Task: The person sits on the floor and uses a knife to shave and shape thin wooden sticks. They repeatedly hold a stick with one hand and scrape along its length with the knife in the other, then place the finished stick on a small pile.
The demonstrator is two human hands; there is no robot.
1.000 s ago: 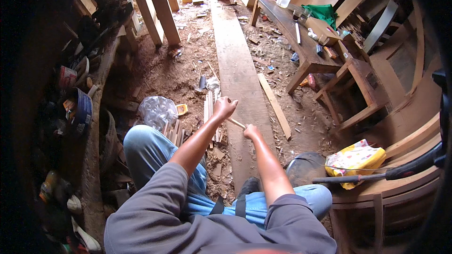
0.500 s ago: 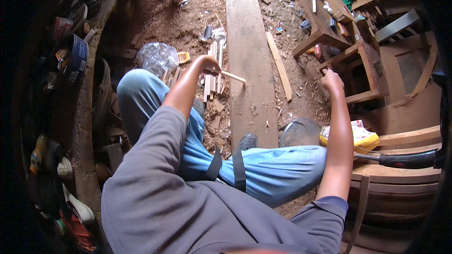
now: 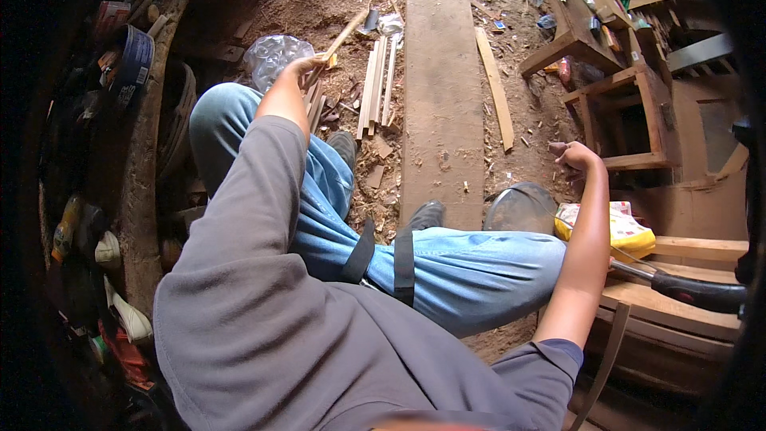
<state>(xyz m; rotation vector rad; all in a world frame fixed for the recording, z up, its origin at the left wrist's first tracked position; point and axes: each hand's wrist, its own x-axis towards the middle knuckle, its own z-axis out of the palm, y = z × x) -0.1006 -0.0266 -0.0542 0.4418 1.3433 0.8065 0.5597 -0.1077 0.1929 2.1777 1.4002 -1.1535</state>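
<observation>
**Left hand (image 3: 302,72) grips a pale stick (image 3: 348,33); the right hand (image 3: 581,157) is harder to read**

From here I see the left hand out past the bent left knee, its fingers wrapped around one end of the pale stick. That end is hidden in the grasp. The rest slants up and away over the littered floor (image 3: 299,0); whether its tip touches anything there, I can't tell. A small yellow thing peeks out beside the fingers, mostly covered, and a clear plastic bag (image 3: 275,60) lies just beyond the hand, its contents impossible to make out. Short wood pieces near the wrist are partly blocked by it.

The right hand is held out on the other side, near a wooden frame (image 3: 662,116), with the fingers partly curled. Something dark shows at the fingertips, but I can't say whether it is a held object or only a shaded finger, so I can't tell if this hand is grasping anything.

Between the hands runs a long plank (image 3: 443,88), cut off at the top and covered by the legs lower down. Thin strips (image 3: 375,84) lie to its left, a single flat strip (image 3: 496,96) to its right. The right forearm passes in front of a yellow-and-white bag (image 3: 610,227). A black handle (image 3: 698,291) fades into the dark rim, and the shelf clutter at far left is mostly lost in shadow.
</observation>
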